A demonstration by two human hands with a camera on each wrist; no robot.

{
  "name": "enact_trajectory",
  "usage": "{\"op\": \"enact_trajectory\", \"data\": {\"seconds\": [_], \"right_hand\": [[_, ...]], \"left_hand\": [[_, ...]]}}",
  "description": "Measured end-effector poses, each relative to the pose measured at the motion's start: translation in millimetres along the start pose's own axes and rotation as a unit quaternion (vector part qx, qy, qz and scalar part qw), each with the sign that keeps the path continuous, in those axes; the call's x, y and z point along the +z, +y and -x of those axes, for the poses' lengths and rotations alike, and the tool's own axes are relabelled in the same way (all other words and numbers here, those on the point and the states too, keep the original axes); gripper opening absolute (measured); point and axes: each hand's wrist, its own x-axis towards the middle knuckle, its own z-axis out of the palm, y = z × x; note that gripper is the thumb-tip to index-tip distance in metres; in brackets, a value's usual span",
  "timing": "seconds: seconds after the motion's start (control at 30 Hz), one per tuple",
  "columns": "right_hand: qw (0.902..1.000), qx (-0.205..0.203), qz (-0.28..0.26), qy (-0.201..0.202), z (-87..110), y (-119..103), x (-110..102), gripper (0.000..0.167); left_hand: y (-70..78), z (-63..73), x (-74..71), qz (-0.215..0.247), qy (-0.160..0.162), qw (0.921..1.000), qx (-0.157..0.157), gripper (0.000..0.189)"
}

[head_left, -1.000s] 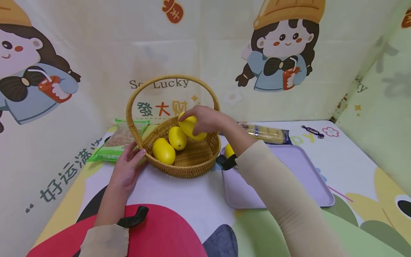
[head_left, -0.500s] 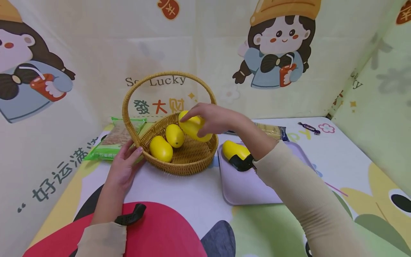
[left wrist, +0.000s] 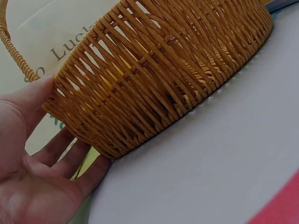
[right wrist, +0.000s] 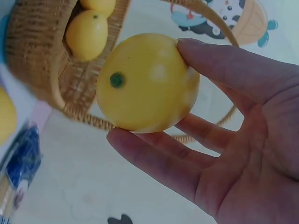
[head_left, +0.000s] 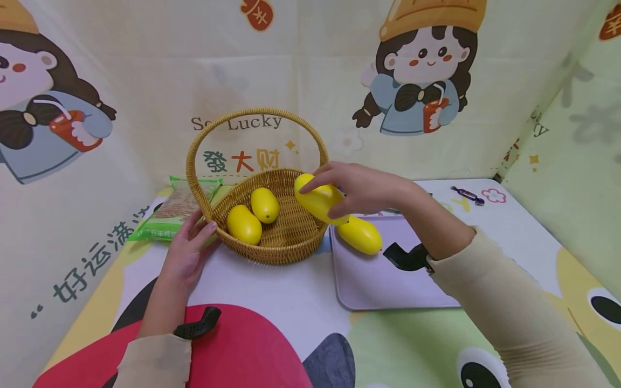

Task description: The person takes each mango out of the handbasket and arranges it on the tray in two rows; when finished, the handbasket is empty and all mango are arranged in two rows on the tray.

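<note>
My right hand (head_left: 371,188) grips a yellow mango (head_left: 317,200) between thumb and fingers, above the right rim of a wicker basket (head_left: 271,256). In the right wrist view the held mango (right wrist: 145,88) shows a green stem spot. Inside the basket, on its left side, lie a larger mango (head_left: 244,225) and a smaller mango (head_left: 264,205). Another mango (head_left: 360,235) rests on a lilac tray (head_left: 388,288) just below the held one. My left hand (head_left: 186,256) holds the basket's left side, its thumb at the rim and its fingers against the wicker wall (left wrist: 140,79).
Behind my left hand lies a green-edged clear food packet (head_left: 177,213). The basket's tall arched handle (head_left: 259,112) rises over its opening. A purple wrapped candy (head_left: 468,195) lies at the back right. A long packet behind the tray is mostly hidden by my right arm.
My right hand has carried its mango rightward from over the basket's inside to its right rim. The mango on the tray has come out from behind the arm. My left hand stays at the basket.
</note>
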Motion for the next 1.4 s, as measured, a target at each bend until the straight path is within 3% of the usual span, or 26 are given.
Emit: {"op": "enact_trajectory", "data": {"seconds": [0.37,1.0,1.4], "right_hand": [[0.9979,0.054,-0.01,0.034,37.5,40,-6,0.055],[0.9889,0.141,-0.006,0.047,89.8,115,7,0.052],[0.9819,0.189,-0.005,0.017,100.9,148,31,0.056]], "left_hand": [[-3.3,2.6,-0.2,-0.002,0.004,1.0,-0.002,0.073],[-2.6,3.8,-0.7,0.005,0.007,0.9999,-0.013,0.077],[-2.1,1.3,0.0,0.003,0.004,1.0,-0.006,0.077]]}}
